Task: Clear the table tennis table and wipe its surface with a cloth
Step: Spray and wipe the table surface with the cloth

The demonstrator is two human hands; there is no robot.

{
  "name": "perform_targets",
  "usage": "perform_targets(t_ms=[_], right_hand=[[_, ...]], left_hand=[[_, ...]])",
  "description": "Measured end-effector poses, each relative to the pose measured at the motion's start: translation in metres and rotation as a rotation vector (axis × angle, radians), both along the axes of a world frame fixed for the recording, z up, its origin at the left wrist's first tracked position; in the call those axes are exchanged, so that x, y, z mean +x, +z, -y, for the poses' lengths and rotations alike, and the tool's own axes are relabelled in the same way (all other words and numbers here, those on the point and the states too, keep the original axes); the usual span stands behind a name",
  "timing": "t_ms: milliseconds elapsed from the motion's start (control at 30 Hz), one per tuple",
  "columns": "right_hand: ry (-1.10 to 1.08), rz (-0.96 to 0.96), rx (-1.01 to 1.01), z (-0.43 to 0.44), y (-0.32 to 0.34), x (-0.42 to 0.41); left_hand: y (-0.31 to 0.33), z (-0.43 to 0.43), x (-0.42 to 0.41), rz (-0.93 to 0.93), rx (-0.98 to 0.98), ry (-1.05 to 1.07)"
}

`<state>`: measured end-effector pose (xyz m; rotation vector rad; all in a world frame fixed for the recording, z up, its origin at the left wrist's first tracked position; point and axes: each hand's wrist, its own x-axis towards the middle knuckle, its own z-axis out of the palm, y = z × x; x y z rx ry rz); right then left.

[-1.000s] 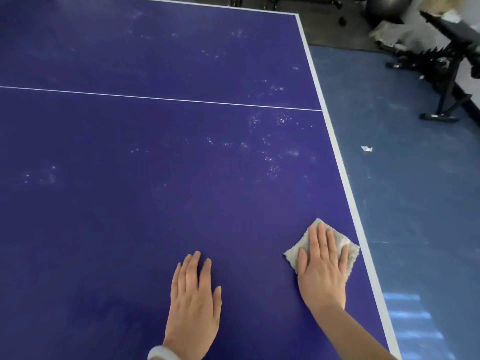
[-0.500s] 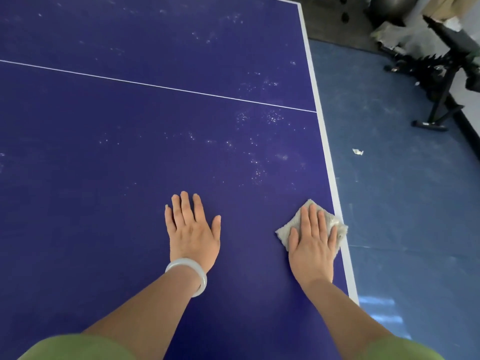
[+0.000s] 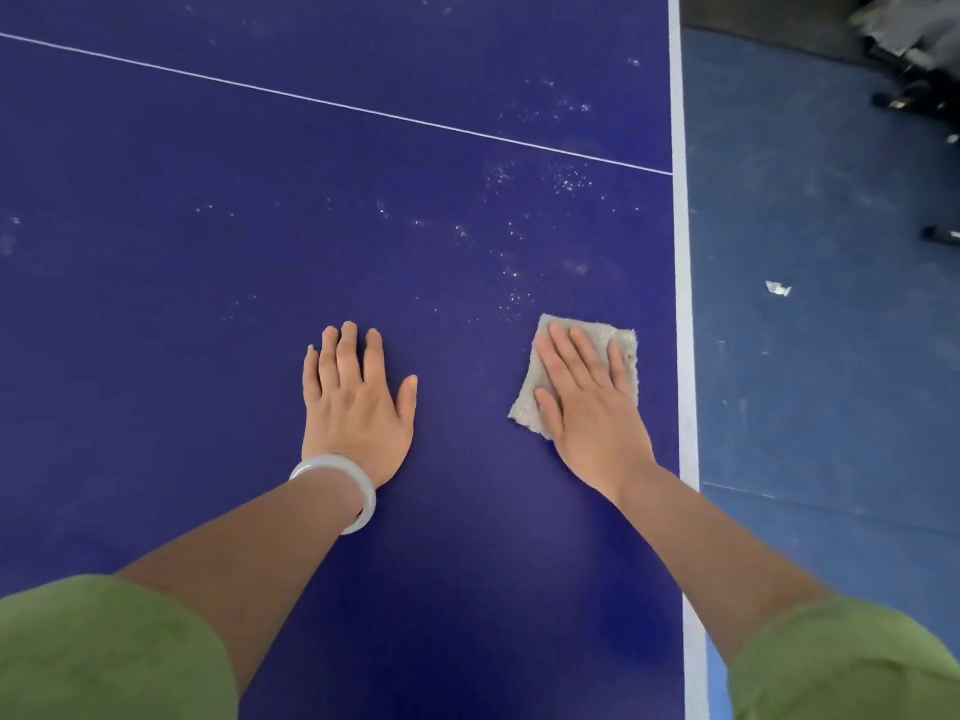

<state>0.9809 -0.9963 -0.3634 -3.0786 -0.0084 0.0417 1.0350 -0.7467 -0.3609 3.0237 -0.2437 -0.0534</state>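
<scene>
the cloth (image 3: 621, 356), pressed under the flat, straight-fingered right hand (image 3: 587, 402) near the right edge of the table (image 3: 208, 262), has been pushed forward to unwiped specks (image 3: 514, 298); the left hand (image 3: 358, 402) is laid flat, empty.

The right hand (image 3: 592, 407) covers the middle of the grey fibrous cloth (image 3: 524, 410). The dark blue surface (image 3: 208, 304) runs out of frame at left, top and bottom. The dark equipment (image 3: 914, 59) at top right is blurred and cropped. The small white scrap (image 3: 777, 288) on the blue floor (image 3: 831, 407) cannot be identified.
</scene>
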Motion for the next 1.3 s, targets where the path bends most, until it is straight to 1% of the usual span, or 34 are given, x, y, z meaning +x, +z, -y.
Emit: perform_targets(t_ms=[33,67,167,233,267,300,367,400,433,467,633,733,867,1000,1100,1167,1267,1300], right_hand=[[0.039,-0.007,0.001,0.01,-0.002,-0.007],[0.009,-0.005,0.006,0.022,-0.003,-0.006],[-0.284,0.018,0.02,0.056,-0.004,0.025],[-0.448,0.004,0.076,0.058,-0.003,0.056],[-0.457,0.003,0.104,0.053,-0.002,0.067],[-0.395,0.011,0.115,0.046,-0.001,0.073],[-0.148,0.014,0.103,0.036,0.0,0.073],[-0.056,0.011,0.103,0.038,0.0,0.07],[-0.02,0.009,0.115,0.046,0.0,0.069],[-0.04,0.018,0.133,0.057,0.001,0.072],[-0.414,0.024,0.192,0.108,0.005,0.131],[-0.539,-0.017,0.216,0.119,0.011,0.175],[-0.568,-0.06,0.25,0.108,0.016,0.228],[-0.563,-0.101,0.401,0.068,0.026,0.269],[-0.479,-0.154,0.456,0.025,0.03,0.293],[-0.353,-0.168,0.387,-0.008,0.03,0.297],[0.058,-0.201,0.143,-0.05,0.018,0.272],[0.171,-0.196,0.091,-0.055,0.016,0.256]], left_hand=[[0.0,0.0,0.0,0.0,-0.006,0.004],[-0.001,0.0,0.0,0.002,-0.01,0.007],[-0.001,0.0,0.0,-0.005,-0.01,0.014],[-0.004,0.0,0.0,0.017,-0.015,0.018],[-0.006,-0.001,0.0,0.028,-0.013,0.019],[-0.007,-0.001,0.0,0.037,-0.006,0.019],[-0.008,-0.001,0.001,0.05,0.007,0.017],[-0.008,-0.001,0.001,0.05,0.011,0.015],[-0.008,-0.001,0.002,0.05,0.013,0.015],[-0.008,0.0,0.002,0.053,0.013,0.015],[-0.008,0.0,0.002,0.068,0.004,0.009],[-0.008,-0.001,0.002,0.069,0.01,0.009],[-0.009,-0.001,0.002,0.077,0.018,0.005],[-0.009,-0.001,0.003,0.067,0.035,0.007],[-0.009,-0.001,0.003,0.052,0.044,0.011],[-0.01,-0.002,0.003,0.044,0.049,0.009],[-0.009,-0.002,0.003,0.034,0.054,0.013],[-0.009,-0.002,0.003,0.034,0.052,0.012]])
